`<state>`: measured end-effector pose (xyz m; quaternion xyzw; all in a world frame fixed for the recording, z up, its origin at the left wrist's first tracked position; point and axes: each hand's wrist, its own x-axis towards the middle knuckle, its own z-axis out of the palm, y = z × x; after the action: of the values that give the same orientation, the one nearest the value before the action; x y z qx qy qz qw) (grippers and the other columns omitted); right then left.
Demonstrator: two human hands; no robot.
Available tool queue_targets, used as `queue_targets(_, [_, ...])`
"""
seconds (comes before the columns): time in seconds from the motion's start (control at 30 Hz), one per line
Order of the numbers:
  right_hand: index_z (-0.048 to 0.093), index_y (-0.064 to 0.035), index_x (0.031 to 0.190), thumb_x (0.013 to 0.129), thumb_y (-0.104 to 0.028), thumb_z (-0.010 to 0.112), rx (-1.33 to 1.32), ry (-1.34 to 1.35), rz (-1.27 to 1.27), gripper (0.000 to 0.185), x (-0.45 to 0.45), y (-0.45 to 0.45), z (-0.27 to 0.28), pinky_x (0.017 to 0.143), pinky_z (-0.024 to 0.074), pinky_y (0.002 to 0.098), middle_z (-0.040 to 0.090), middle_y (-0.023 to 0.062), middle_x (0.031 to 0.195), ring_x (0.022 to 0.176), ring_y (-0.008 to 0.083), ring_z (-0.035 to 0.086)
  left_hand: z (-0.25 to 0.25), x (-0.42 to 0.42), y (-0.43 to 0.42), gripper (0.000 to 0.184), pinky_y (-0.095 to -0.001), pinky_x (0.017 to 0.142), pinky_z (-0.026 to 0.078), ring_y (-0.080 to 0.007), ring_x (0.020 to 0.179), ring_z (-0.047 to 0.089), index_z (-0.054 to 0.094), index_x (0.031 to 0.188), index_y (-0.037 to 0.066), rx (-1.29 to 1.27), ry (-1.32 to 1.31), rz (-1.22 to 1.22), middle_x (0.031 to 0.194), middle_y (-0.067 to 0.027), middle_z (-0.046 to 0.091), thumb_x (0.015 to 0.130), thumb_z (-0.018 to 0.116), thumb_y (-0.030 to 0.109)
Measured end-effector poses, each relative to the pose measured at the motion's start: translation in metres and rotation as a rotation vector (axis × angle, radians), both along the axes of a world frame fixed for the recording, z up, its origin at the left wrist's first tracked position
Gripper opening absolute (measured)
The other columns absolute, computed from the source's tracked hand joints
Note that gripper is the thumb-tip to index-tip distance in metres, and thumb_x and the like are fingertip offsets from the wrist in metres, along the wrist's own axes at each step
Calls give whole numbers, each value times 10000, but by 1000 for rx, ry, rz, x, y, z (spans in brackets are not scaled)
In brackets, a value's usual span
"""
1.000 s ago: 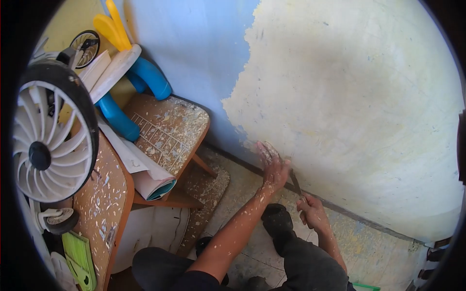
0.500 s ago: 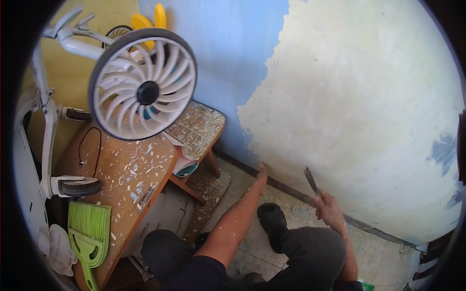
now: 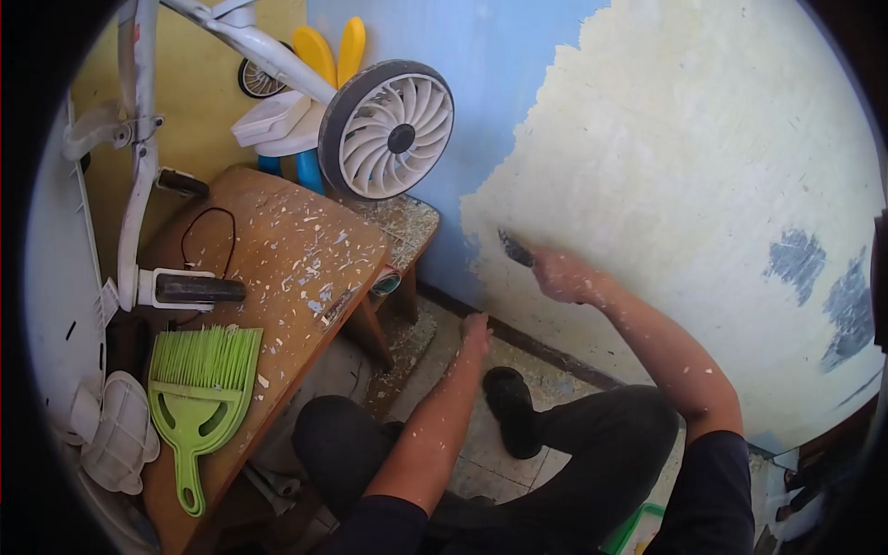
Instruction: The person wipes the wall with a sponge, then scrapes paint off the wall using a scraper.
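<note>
My right hand is closed around the handle of a paint scraper. Its dark blade points up and left, at the bare cream part of the wall, close to the ragged edge of the blue paint. Whether the blade touches the wall I cannot tell. Lower down, my left hand hangs near the foot of the wall with its fingers curled in, and no object shows in it. Paint flecks dot both forearms.
Left of me stands a wooden table strewn with paint chips. On it lie a green brush and dustpan. A white frame with a spoked wheel juts over it. A green-edged item is on the floor.
My right hand has risen and moved left along the wall with the scraper. My left hand has gone from outstretched fingers to curled ones. The view has shifted.
</note>
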<state>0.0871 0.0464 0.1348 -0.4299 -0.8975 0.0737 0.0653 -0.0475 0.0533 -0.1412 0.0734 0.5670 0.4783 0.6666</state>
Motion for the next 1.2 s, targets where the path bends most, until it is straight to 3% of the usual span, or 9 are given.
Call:
queue_targets(0.13, [555,80,1053,867,-117,471,-209,-163,-51,283,-5,26,-64,674,523,476,640,253,731,754,399,650,-31,15,-14,292,-308,516,387,-132,622,558,560,1219,124,-36,-18,154,933,-19,647,942,534,210])
queue_targets(0.3, [594,101,979,854,-121,460,-246,-240,280,288,21,63,-165,591,547,431,654,249,761,732,353,673,-29,28,-15,357,-287,577,411,-135,698,578,563,1211,98,185,36,163,978,-24,646,944,564,336])
queue_targets(0.37, [460,70,1175,891,-159,457,-768,161,-274,365,12,43,-167,582,518,468,638,278,802,669,402,651,-39,26,-7,406,-299,615,426,-142,747,586,554,1221,89,211,6,132,981,-24,647,941,568,382])
queue_targets(0.5, [446,67,1208,894,-154,461,-767,377,-356,383,9,37,-218,605,513,499,636,275,824,704,426,645,-53,29,9,465,-310,693,447,-153,830,572,567,1165,91,85,-336,67,965,-21,610,907,589,477])
queue_targets(0.57, [463,53,1190,899,-155,474,-62,405,-53,358,22,37,-285,579,502,518,634,268,818,657,437,632,-57,34,15,456,-304,654,452,-146,773,563,588,1110,100,106,-381,79,894,0,584,886,612,497])
queue_targets(0.67, [485,39,1167,896,-170,500,-267,286,-316,342,33,29,-330,601,489,548,635,274,839,672,475,611,-54,47,20,514,-333,834,436,-171,953,565,534,1249,69,122,-193,25,1122,-53,600,925,567,466])
queue_targets(1.0, [345,0,1225,908,-253,496,-490,187,-442,432,-8,33,-317,659,494,562,620,328,798,759,495,623,-62,51,21,486,-301,917,414,-160,1068,529,547,1253,-16,209,212,7,1202,-93,598,974,520,382])
queue_targets(1.07, [346,-5,1221,913,-259,489,-493,184,-452,425,-5,31,-316,665,497,559,622,327,810,770,494,624,-60,52,24,485,-360,896,431,-276,1047,590,548,1217,-43,268,334,-25,1130,-200,633,984,461,373])
queue_targets(1.2, [355,-18,1199,918,-268,483,-439,130,-351,398,-1,45,-318,678,502,554,623,330,845,797,490,624,-57,49,36,429,-317,897,425,-181,1030,560,523,1275,-24,110,484,-184,1188,-122,605,999,481,302])
